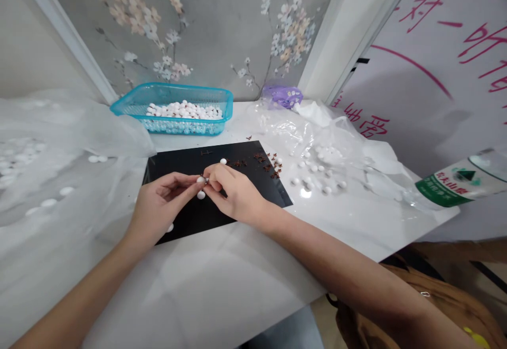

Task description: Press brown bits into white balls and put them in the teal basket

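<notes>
Over a black board (194, 219), both my hands meet fingertip to fingertip. My left hand (158, 204) is closed, its thumb and fingers pinching a small white round piece (200, 179). My right hand (240, 193) is pinched shut against the same spot; what its fingertips hold is too small to make out. Just under the fingertips is a second white round piece (201, 195). Another white piece (223, 161) shows behind my right hand, and one more (170, 228) lies near the board's front edge. Small reddish-brown pieces (259, 158) are scattered at the board's right side.
Behind the board stands a blue plastic basket (174, 123) with many white pieces (186, 110). Clear plastic (87, 196) with white pieces spreads on the left. To the right are a clear bag (293, 127), loose white pieces (314, 168), a purple packet (283, 96) and a tilted bottle (455, 185).
</notes>
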The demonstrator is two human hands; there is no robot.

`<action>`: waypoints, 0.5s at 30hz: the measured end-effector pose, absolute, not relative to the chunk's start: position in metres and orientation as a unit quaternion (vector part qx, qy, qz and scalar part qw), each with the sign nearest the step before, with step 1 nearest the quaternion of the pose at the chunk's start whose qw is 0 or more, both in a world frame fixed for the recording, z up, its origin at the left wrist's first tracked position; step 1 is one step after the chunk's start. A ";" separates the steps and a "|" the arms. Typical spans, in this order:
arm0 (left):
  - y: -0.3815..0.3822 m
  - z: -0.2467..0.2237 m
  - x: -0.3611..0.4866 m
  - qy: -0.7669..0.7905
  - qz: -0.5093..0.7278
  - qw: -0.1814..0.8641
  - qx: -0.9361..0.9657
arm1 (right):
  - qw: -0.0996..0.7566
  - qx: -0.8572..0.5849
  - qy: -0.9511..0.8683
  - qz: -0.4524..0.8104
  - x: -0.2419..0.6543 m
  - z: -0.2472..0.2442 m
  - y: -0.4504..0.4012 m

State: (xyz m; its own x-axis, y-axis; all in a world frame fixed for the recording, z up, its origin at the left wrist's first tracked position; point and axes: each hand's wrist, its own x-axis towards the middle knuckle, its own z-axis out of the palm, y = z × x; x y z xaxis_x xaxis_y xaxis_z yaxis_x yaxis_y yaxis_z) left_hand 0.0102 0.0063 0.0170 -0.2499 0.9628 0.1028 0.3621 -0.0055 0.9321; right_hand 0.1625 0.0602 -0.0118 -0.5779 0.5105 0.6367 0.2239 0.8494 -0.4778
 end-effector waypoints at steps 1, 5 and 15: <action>0.006 0.017 0.010 0.630 0.477 0.318 0.524 | 0.409 -0.208 -0.871 0.177 0.163 -0.012 0.060; 0.007 0.018 0.011 0.627 0.480 0.324 0.521 | 0.406 -0.205 -0.871 0.182 0.163 -0.011 0.059; 0.010 0.017 0.006 0.620 0.495 0.304 0.528 | 0.462 -0.263 -0.827 0.183 0.167 -0.010 0.076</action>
State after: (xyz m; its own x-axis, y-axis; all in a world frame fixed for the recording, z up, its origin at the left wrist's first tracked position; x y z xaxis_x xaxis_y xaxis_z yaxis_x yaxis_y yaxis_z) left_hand 0.0057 0.0100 0.0166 -0.2578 0.9552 0.1452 0.3538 -0.0465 0.9342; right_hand 0.1670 0.0760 -0.0102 -0.4339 0.6040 0.6685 0.2664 0.7948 -0.5453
